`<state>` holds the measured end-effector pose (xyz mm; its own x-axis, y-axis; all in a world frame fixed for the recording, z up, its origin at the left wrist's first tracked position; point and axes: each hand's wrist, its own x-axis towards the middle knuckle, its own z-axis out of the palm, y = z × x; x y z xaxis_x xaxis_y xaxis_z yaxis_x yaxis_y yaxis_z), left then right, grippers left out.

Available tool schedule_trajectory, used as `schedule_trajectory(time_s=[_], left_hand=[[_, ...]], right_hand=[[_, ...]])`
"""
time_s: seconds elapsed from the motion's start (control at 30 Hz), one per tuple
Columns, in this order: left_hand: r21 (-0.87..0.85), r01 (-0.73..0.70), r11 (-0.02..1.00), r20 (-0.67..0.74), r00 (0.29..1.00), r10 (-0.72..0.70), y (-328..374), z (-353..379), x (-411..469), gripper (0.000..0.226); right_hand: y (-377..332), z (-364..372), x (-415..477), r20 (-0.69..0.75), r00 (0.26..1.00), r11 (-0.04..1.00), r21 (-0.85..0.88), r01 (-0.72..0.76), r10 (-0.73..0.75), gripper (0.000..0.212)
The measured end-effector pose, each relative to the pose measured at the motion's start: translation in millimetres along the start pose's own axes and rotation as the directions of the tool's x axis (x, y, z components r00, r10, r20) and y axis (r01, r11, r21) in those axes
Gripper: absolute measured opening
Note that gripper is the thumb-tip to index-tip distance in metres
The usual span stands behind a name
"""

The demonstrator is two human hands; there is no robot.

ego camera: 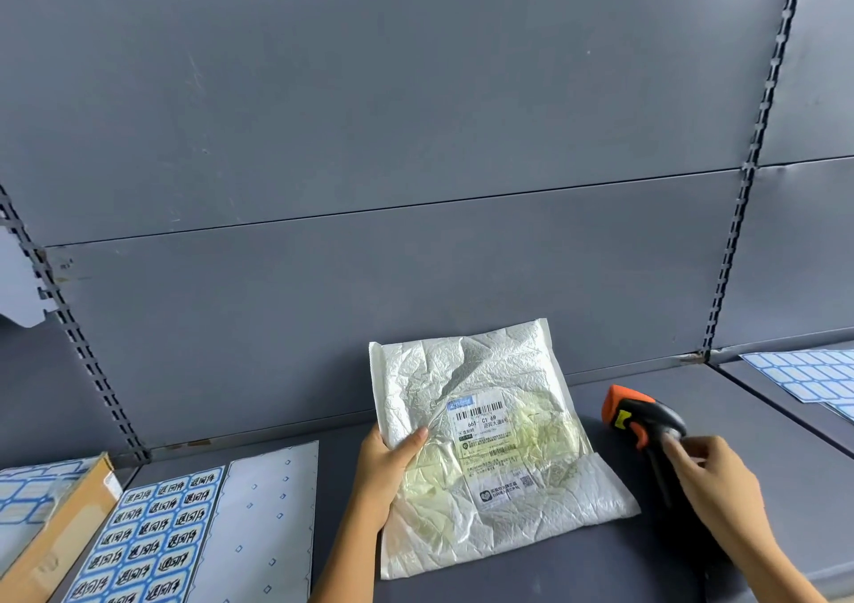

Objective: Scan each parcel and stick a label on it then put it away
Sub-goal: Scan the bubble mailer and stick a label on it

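A crinkled white plastic parcel (485, 454) lies flat on the grey shelf (554, 570), its printed shipping label with barcodes (485, 422) facing up. My left hand (393, 464) grips the parcel's left edge, thumb on top. An orange and black handheld scanner (640, 415) lies on the shelf just right of the parcel. My right hand (711, 477) reaches to the scanner's handle, fingers loosely curled and touching it; whether they close round it is unclear. A sheet of blue-bordered stickers with black characters (148, 538) lies to the left.
A mostly peeled sticker backing sheet (268, 510) lies beside the sticker sheet. A cardboard box (60, 524) holding blank blue labels sits at the far left. More blank blue label sheets (808, 373) lie on the shelf at the right. Grey back panels rise behind.
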<state>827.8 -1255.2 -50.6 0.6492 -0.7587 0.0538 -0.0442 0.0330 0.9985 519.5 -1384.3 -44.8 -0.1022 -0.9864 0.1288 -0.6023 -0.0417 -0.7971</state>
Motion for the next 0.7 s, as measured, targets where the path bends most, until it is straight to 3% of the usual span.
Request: schedule_trajectory(time_s=[0.27, 0.4, 0.53, 0.7], left_hand=[[0.027, 0.024, 0.999, 0.000, 1.000, -0.024, 1, -1, 1, 0.026], [0.044, 0.056, 0.997, -0.006, 0.998, -0.056, 2, -1, -1, 0.032], [0.077, 0.146, 0.986, -0.011, 0.989, -0.146, 10, -2, -6, 0.028], [0.123, 0.209, 0.970, -0.033, 0.978, -0.207, 12, 0, -20, 0.034]], right_hand=[[7, -6, -2, -0.044, 0.998, 0.985, 0.165, 0.048, -0.042, 0.023], [6, -7, -12, -0.164, 0.985, 0.968, 0.234, 0.094, -0.057, 0.018], [-14, -5, -23, -0.247, 0.941, 0.942, 0.183, 0.280, -0.232, 0.016], [-52, 14, -37, -0.185, 0.872, 0.856, 0.181, 0.484, -0.453, 0.023]])
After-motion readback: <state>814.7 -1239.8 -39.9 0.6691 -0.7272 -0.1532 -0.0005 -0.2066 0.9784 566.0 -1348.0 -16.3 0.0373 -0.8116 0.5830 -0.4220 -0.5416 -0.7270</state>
